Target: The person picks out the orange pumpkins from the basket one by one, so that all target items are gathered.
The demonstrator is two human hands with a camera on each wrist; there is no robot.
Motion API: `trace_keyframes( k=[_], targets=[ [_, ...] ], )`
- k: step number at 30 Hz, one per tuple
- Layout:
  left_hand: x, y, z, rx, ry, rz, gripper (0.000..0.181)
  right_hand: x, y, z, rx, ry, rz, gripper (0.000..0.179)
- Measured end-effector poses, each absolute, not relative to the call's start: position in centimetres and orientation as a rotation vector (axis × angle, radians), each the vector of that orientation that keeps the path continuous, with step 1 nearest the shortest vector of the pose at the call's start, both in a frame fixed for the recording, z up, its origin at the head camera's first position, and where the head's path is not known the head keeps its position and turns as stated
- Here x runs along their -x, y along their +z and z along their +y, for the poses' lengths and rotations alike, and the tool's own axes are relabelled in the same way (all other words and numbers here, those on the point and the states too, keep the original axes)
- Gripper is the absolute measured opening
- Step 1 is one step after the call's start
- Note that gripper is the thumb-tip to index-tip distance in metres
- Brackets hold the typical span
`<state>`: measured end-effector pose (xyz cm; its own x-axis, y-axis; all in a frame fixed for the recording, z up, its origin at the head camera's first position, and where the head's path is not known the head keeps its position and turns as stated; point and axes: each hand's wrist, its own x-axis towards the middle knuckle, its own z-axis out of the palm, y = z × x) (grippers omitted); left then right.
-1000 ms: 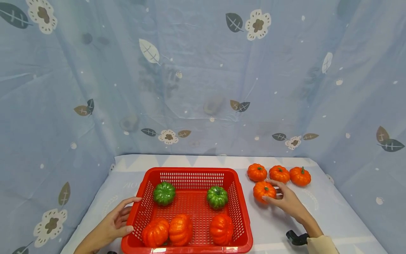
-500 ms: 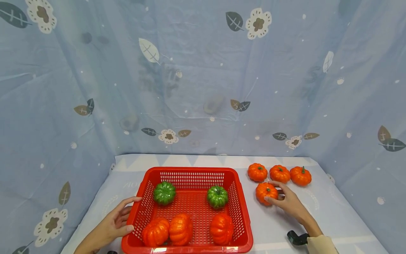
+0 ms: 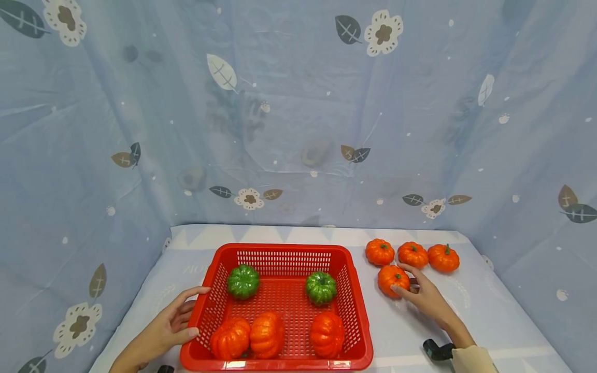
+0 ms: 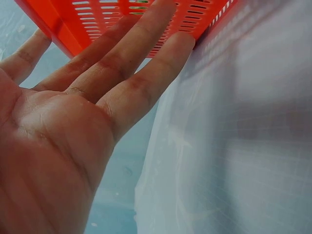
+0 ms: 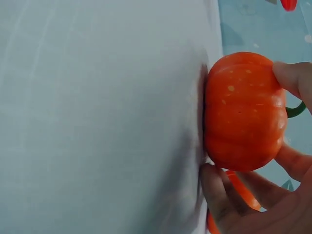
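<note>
With thumb and fingers, my right hand (image 3: 426, 296) grips a small orange pumpkin (image 3: 391, 281) at table level, right of the basket. Its ribbed side and green stem (image 5: 295, 110) show in the right wrist view. A red plastic basket (image 3: 284, 247) with slotted walls stands in front of me. The left hand (image 3: 170, 324) rests its fingertips on the basket's outer left side; its fingers (image 4: 146, 85) lie fairly straight against the wall. Inside are two green pumpkins (image 3: 243, 282) at the back and several orange pumpkins (image 3: 267, 334) at the front.
Behind the right hand, three orange pumpkins (image 3: 412, 255) stand in a row at the table's back right. A black curved piece (image 3: 437, 350) is at the right wrist. Blue patterned curtain (image 3: 298, 129) encloses the white-covered table (image 3: 410, 342).
The right hand's pumpkin has shifted slightly to the right, close in front of the back row. My left hand has stayed against the basket.
</note>
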<state>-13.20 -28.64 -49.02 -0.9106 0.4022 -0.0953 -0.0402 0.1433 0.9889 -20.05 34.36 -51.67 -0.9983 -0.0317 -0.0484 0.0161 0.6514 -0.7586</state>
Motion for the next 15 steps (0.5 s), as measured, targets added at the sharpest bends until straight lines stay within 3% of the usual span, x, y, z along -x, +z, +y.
trace_keyframes(
  k=[15],
  targets=[
    [13.2, -49.1, -28.6, -0.374, 1.818, 2.121, 0.071, 19.3, -46.8, 33.8, 0.402, -1.250, 3.010, 0.065]
  ],
)
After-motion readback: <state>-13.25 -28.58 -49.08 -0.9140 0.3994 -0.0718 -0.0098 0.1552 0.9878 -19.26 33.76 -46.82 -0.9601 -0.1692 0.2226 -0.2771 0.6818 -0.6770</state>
